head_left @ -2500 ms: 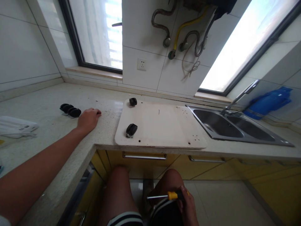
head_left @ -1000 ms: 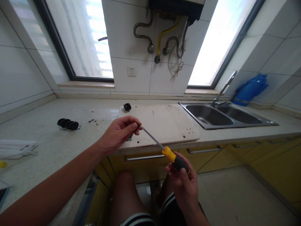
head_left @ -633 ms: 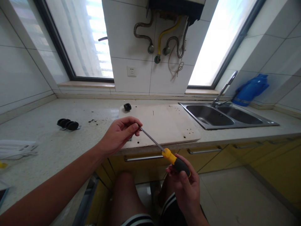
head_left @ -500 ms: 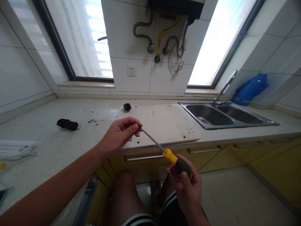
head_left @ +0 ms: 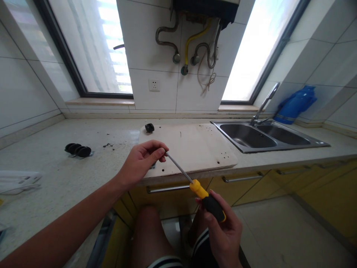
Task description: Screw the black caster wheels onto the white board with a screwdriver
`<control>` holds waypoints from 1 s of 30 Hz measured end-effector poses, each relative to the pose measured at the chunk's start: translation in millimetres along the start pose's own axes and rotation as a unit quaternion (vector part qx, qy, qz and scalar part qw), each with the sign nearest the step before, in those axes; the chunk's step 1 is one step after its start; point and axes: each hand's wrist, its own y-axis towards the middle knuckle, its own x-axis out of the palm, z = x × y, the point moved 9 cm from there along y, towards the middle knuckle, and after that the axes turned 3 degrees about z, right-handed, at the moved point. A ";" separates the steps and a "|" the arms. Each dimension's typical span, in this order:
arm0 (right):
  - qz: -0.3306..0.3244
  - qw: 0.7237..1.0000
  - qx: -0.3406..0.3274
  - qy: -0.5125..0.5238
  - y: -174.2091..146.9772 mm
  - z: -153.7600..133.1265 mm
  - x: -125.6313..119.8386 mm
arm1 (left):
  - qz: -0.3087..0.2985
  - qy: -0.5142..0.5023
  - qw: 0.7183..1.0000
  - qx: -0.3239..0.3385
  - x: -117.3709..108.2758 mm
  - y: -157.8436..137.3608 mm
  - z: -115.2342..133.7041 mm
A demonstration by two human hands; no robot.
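My right hand (head_left: 223, 227) is wrapped around the black and yellow handle of a screwdriver (head_left: 201, 190). Its metal shaft slants up and left to my left hand (head_left: 147, 158), whose thumb and fingers are pinched together at the tip. Whatever tiny thing they grip there is hidden by the fingers. Both hands are in front of a pale board (head_left: 192, 149) with small holes, lying on the counter. A black caster wheel (head_left: 150, 128) stands on the board's far left corner. Part of a metal plate shows beneath my left hand.
More black casters (head_left: 78, 150) lie together on the counter (head_left: 55, 178) at left, near dark crumbs (head_left: 108, 145). A white device with a cord (head_left: 19, 181) lies at the left edge. Right of the board is a double sink (head_left: 245, 136); drawer handles (head_left: 242, 178) protrude below the counter's front edge.
The screwdriver handle and my right hand have shifted slightly down, while the tip stays at my left fingers. The whole view has moved a little.
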 end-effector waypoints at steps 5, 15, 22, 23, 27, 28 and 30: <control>0.039 0.988 0.137 0.063 -7.9 24.0 3.9 | -0.026 0.027 0.999 0.013 6.2 0.1 4.6; 0.022 0.953 0.242 0.180 -11.9 38.6 20.2 | -0.043 0.033 0.998 0.037 13.5 -2.2 -6.9; 0.027 0.962 0.218 0.159 6.8 32.2 9.7 | 0.048 0.405 0.886 0.224 23.6 -26.9 -11.5; 0.021 0.969 0.195 0.150 15.9 29.0 6.1 | 0.041 0.474 0.843 0.251 31.9 -34.1 -15.8; -0.011 0.993 0.075 0.092 61.5 1.2 3.7 | 0.004 0.592 0.756 0.279 51.2 -51.4 -47.5; -0.018 0.996 0.046 0.078 72.7 -8.3 7.0 | -0.008 0.597 0.751 0.283 53.2 -53.2 -55.2; -0.027 0.998 -0.010 0.055 93.4 -29.2 18.2 | -0.028 0.601 0.743 0.293 55.1 -54.8 -67.2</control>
